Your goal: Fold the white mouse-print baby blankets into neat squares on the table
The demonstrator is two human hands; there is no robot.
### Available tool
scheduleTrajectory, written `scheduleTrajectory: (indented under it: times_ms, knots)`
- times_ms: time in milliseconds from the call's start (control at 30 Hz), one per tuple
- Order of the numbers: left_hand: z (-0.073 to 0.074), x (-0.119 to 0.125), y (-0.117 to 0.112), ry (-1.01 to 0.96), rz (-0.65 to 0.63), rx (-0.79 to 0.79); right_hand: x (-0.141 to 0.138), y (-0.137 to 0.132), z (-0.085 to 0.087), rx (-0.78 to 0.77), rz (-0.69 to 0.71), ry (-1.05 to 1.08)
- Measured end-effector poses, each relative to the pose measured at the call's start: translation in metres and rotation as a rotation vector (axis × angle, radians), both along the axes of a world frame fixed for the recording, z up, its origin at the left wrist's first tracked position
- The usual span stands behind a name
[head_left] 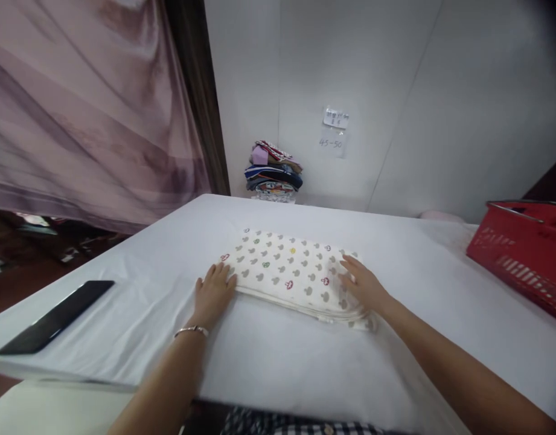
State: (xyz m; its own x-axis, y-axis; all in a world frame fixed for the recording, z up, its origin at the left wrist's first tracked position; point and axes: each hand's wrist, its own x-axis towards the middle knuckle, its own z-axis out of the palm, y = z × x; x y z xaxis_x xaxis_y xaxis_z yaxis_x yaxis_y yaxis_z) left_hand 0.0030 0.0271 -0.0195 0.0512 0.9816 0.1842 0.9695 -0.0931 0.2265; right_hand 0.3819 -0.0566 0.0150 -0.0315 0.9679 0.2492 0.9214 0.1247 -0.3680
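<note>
A folded white cloth (pixel 289 272) printed with small grey and coloured mushroom shapes lies flat in the middle of the white-covered table (pixel 278 356). My left hand (pixel 213 294), with a thin bracelet at the wrist, rests flat at the cloth's near-left edge, fingers touching it. My right hand (pixel 361 284) lies palm down on the cloth's right end, fingers spread over the fabric. Neither hand grips anything.
A black flat phone-like slab (pixel 55 316) lies near the table's left edge. A red plastic basket (pixel 524 254) stands at the right. A stack of folded clothes (pixel 274 172) sits against the far wall. A pink curtain (pixel 87 109) hangs at left.
</note>
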Motion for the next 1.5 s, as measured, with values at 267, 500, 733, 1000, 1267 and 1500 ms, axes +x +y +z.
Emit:
scheduleTrajectory:
  times_ms: [267, 500, 733, 1000, 1267, 1500]
  knots:
    - [0.005, 0.003, -0.005, -0.006, 0.031, -0.041, 0.017, 0.068, -0.038, -0.283, -0.393, -0.209]
    - [-0.001, 0.001, -0.001, -0.029, 0.034, -0.025, 0.030, 0.075, -0.050, -0.291, -0.373, -0.267]
    - [0.000, 0.002, -0.003, -0.033, 0.019, -0.011, 0.025, 0.076, -0.045, -0.239, -0.316, -0.283]
    - [0.000, 0.002, -0.001, -0.035, 0.010, -0.026, 0.019, 0.043, -0.018, -0.187, -0.225, -0.040]
    - [0.000, 0.003, 0.000, -0.071, -0.005, -0.024, 0.013, -0.058, -0.013, -0.220, 0.333, -0.145]
    - [0.006, 0.005, -0.004, -0.071, 0.006, -0.055, 0.022, -0.080, -0.039, -0.046, 0.412, -0.308]
